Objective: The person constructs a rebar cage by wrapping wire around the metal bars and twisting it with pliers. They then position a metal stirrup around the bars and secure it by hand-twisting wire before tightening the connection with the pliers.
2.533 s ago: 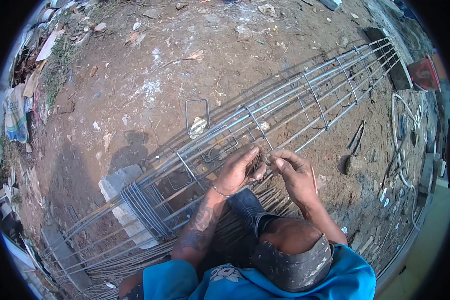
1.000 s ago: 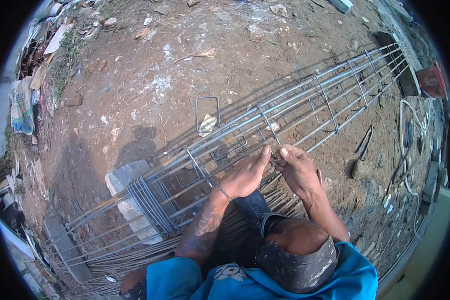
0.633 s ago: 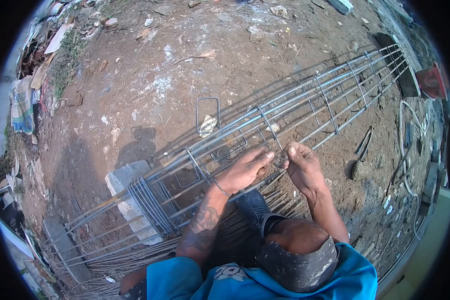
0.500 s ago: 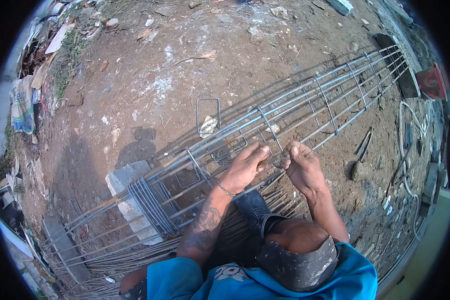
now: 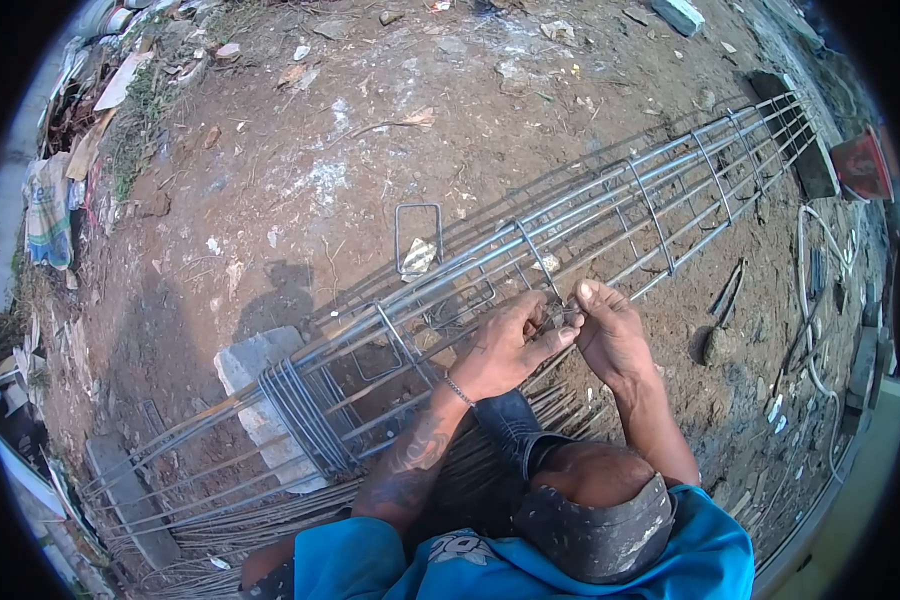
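Observation:
A long cage of steel rebar (image 5: pixel 654 216) runs slantwise across the view, with square stirrups around its bars. Both hands are at the lower corner of one stirrup (image 5: pixel 537 256), near the middle of the cage. My left hand (image 5: pixel 505 348) is closed, thumb and fingers pinched around thin tie wire at that corner. Close against it, my right hand (image 5: pixel 613 335) pinches the wire between thumb and curled fingers. The wire itself is mostly hidden by the fingertips. A bundle of stirrups (image 5: pixel 305 415) hangs around the bars to the left.
Concrete blocks (image 5: pixel 255 360) support the cage's left part. A loose stirrup (image 5: pixel 417 208) stands beyond the bars. Pincers (image 5: pixel 730 287) and a stone (image 5: pixel 722 346) lie at right, near a hose (image 5: pixel 816 375) and a red bucket (image 5: pixel 862 168). Loose rods (image 5: pixel 240 520) lie near my legs.
My left hand has shifted slightly right and turned, its thumb now reaching to the right fingertips. My right hand has barely moved. The cage stays in place.

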Demonstrator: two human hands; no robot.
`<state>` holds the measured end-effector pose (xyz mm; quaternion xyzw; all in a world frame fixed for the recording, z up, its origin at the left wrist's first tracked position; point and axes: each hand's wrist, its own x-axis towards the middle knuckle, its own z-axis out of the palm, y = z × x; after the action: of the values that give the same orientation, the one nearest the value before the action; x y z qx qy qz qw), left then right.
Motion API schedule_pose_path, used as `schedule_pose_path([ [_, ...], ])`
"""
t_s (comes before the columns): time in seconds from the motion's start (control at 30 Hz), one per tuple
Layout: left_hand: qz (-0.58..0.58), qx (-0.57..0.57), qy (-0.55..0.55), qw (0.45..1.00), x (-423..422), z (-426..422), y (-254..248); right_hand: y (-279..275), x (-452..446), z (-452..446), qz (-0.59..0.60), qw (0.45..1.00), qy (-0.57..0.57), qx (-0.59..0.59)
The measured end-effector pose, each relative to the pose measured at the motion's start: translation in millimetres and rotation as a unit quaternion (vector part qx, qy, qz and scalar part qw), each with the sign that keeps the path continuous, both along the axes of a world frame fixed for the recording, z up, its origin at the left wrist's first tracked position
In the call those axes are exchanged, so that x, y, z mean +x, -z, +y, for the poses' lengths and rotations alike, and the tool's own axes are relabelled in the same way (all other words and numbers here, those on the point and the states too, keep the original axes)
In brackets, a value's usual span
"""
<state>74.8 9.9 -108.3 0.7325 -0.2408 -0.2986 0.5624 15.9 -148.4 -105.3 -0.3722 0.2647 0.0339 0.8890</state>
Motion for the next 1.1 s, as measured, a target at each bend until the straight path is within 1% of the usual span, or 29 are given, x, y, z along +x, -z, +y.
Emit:
schedule_pose_path([
  [0.07, 0.067, -0.022, -0.012, 0.997, -3.5, -3.9, 2.5, -3.9, 4.5, 3.4, 0.006, 1.0, 0.001, 0.006],
  [0.1, 0.143, -0.036, -0.007, 0.989, -5.9, -3.3, 5.6, -6.3, 6.2, 5.4, 0.014, 1.0, 0.004, 0.012],
  [0.13, 0.142, -0.035, -0.005, 0.989, -4.7, -2.8, 8.2, -8.5, 8.1, 7.1, 0.013, 1.0, 0.006, 0.013],
  [0.2, 0.276, -0.129, -0.036, 0.952, -1.4, -0.4, 14.2, -10.8, 11.5, 10.2, 0.013, 0.999, 0.035, -0.025],
  [0.23, 0.293, -0.207, -0.027, 0.933, -0.1, -0.6, 19.4, -9.4, 11.3, 10.2, 0.014, 0.999, 0.036, -0.022],
  [0.3, 0.293, -0.192, -0.036, 0.936, 3.5, 3.3, 21.3, -6.3, 11.6, 9.0, 0.008, 0.997, 0.045, -0.069],
  [0.33, 0.293, -0.18, -0.046, 0.938, 4.4, 4.1, 21.3, -7.2, 13.2, 9.9, 0.008, 0.997, 0.046, -0.068],
  [0.4, 0.284, -0.185, -0.031, 0.94, 4.1, 3.3, 21.6, -13.2, 17.2, 13.7, 0.041, 0.966, -0.005, -0.255],
  [0.43, 0.273, -0.191, -0.019, 0.943, 4.5, 3.1, 21.9, -17.9, 18.7, 15.1, 0.041, 0.966, -0.003, -0.254],
  [0.5, 0.264, -0.195, -0.01, 0.944, 4.1, 3.3, 20.5, -25.3, 19.6, 18.3, -0.002, 0.961, -0.039, -0.273],
  [0.53, 0.227, -0.156, -0.014, 0.961, 3.7, 2.5, 17.3, -24.3, 19.2, 18.5, -0.002, 0.961, -0.041, -0.272],
  [0.57, 0.189, -0.118, -0.018, 0.975, 3.7, 1.5, 15.8, -22.4, 19.0, 17.7, -0.011, 0.969, -0.049, -0.243],
  [0.6, 0.189, -0.117, -0.019, 0.975, 3.6, 1.0, 19.3, -20.0, 18.3, 16.9, -0.02, 0.975, -0.056, -0.214],
  [0.63, 0.266, -0.185, -0.058, 0.944, 3.6, 0.9, 25.4, -14.2, 16.7, 16.0, -0.02, 0.975, -0.056, -0.213],
  [0.67, 0.34, -0.25, -0.096, 0.901, 3.5, 0.7, 28.9, -5.9, 13.8, 14.9, -0.022, 0.962, -0.046, -0.269],
  [0.7, 0.34, -0.25, -0.097, 0.901, 3.5, 0.2, 29.2, -1.1, 11.0, 13.8, -0.025, 0.945, -0.036, -0.324],
  [0.77, 0.394, -0.303, -0.174, 0.85, 4.9, -0.1, 29.6, 0.5, 6.5, 11.8, -0.027, 0.952, -0.025, -0.302],
  [0.8, 0.393, -0.302, -0.176, 0.85, 6.0, 0.6, 29.6, 1.2, 4.3, 11.7, -0.028, 0.959, -0.014, -0.281],
  [0.87, 0.388, -0.331, -0.226, 0.83, 8.6, 0.9, 29.7, 3.2, 1.5, 11.6, -0.035, 0.957, -0.004, -0.286],
  [0.93, 0.401, -0.335, -0.238, 0.819, 7.6, 1.5, 32.7, 3.6, -1.5, 10.9, -0.04, 0.955, 0.006, -0.293],
  [0.97, 0.413, -0.34, -0.249, 0.808, 8.3, 1.4, 34.0, 3.6, -1.5, 10.3, -0.028, 0.958, 0.01, -0.286],
  [1.0, 0.413, -0.34, -0.249, 0.807, 8.0, 1.1, 34.5, 3.6, -1.7, 10.0, -0.014, 0.96, 0.014, -0.279],
  [1.03, 0.423, -0.369, -0.269, 0.782, 6.6, 0.6, 35.0, 5.9, -1.9, 10.0, -0.014, 0.96, 0.014, -0.279],
  [1.07, 0.432, -0.398, -0.289, 0.756, 6.0, -0.6, 35.2, 10.2, -1.0, 9.8, -0.024, 0.967, 0.031, -0.253],
  [1.1, 0.432, -0.398, -0.29, 0.756, 5.6, -2.6, 33.1, 12.8, -0.5, 9.9, -0.033, 0.972, 0.048, -0.227],
])
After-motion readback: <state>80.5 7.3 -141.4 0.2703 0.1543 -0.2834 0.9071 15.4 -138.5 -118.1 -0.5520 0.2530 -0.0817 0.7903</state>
